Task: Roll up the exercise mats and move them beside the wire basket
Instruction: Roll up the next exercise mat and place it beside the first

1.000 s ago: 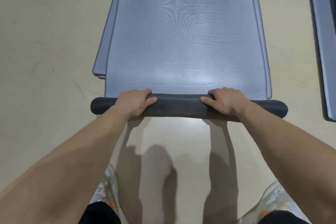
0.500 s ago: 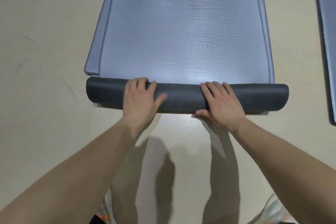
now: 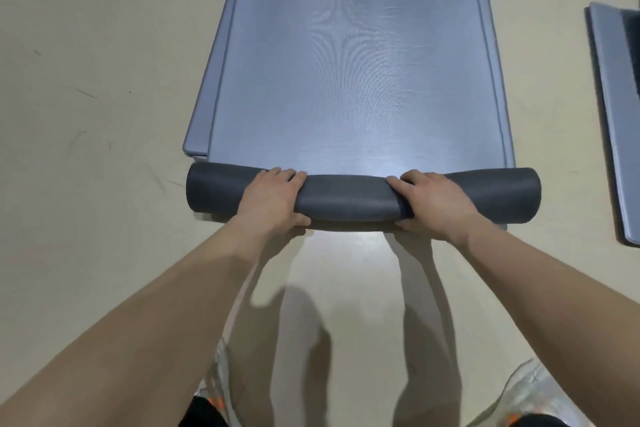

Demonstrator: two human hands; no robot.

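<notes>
Exercise room: mats point(image 3: 363, 62) spread on bare floor point(image 3: 104, 80) (smooth, beige).

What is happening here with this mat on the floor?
A person is rolling up a grey mat on the floor. The left hand and the right hand both grip the roll. Only the near end is rolled; most of the mat lies flat. A second mat lies under it, and a third mat at the right. No basket is in view.
</notes>
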